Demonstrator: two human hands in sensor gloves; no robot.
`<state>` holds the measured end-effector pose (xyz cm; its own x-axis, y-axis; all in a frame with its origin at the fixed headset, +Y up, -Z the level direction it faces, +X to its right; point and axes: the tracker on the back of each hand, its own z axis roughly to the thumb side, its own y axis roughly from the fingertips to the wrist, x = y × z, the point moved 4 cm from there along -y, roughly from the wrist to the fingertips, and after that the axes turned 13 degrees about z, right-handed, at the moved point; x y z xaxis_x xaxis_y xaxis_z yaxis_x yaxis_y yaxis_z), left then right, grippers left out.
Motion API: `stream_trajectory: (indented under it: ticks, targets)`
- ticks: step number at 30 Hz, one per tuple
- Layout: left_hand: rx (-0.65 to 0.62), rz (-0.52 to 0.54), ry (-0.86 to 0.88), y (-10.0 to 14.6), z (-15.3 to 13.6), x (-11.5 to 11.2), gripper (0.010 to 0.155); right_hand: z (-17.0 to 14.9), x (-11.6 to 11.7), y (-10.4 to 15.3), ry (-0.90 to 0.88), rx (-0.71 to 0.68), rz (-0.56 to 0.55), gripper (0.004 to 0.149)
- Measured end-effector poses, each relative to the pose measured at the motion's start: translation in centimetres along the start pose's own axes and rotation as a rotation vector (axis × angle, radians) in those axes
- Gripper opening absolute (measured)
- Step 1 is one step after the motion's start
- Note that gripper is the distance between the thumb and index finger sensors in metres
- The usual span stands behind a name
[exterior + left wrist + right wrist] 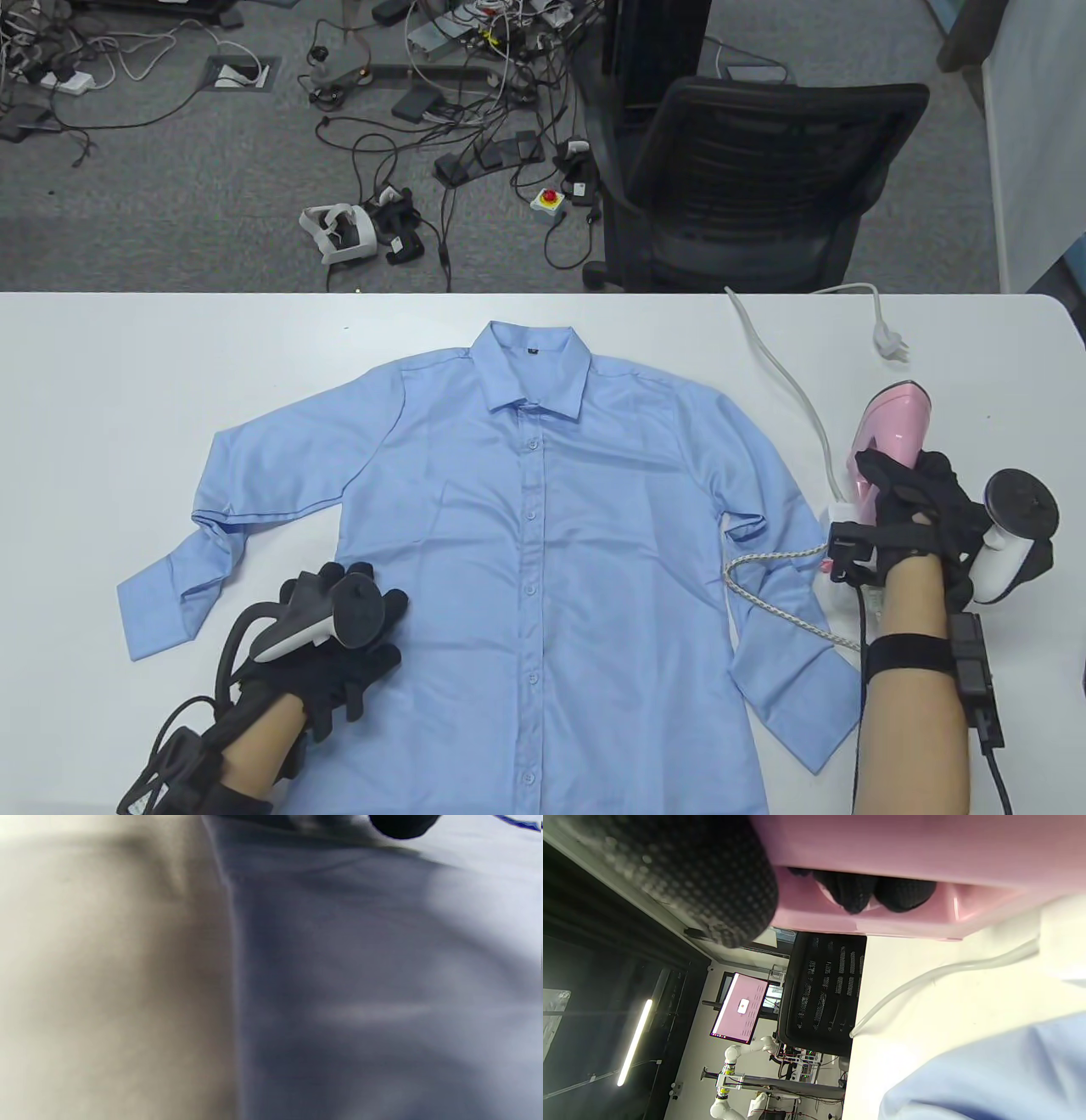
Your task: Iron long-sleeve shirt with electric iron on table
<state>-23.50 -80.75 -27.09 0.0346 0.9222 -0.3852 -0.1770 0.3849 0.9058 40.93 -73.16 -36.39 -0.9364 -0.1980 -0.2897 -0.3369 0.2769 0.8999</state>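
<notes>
A light blue long-sleeve shirt [543, 526] lies buttoned and face up on the white table [127, 382], collar at the far side, both sleeves bent inward. My left hand [339, 654] rests flat with spread fingers on the shirt's lower left part; the left wrist view shows blurred shirt cloth [360, 984] beside table. To the right of the shirt stands a pink electric iron [891, 433]. My right hand [912, 501] grips its handle, and the fingertips [857, 895] curl round the pink iron body [925, 853] in the right wrist view.
The iron's white cord [789, 373] runs to the far table edge, its plug [891, 344] lying loose on the table. A braided cable [764, 594] crosses the right sleeve. A black office chair [747, 178] stands beyond the table, with cables on the floor.
</notes>
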Motion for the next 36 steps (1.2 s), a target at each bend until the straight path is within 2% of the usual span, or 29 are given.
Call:
stream_trajectory:
  ticks: [4,15,20,26,36]
  targets:
    - [-0.002,-0.012,-0.006,-0.1,0.3,-0.2,0.066,-0.2,0.6,-1.5,0.007,0.054,0.089,0.041]
    - [0.001,-0.042,0.010,0.1,0.4,-0.3,0.067,-0.1,0.3,-3.4,0.008,0.089,0.089,0.042]
    - [0.005,-0.050,0.012,0.2,0.4,-0.3,0.068,0.5,0.7,-3.8,0.091,0.144,0.114,0.042]
    - [0.005,-0.060,0.021,0.2,0.4,-0.4,0.068,1.8,0.3,-3.5,0.301,0.264,-0.001,0.045]
    - [0.003,-0.071,0.030,0.2,0.4,-0.5,0.069,0.9,0.4,-3.1,0.342,0.346,-0.057,0.048]
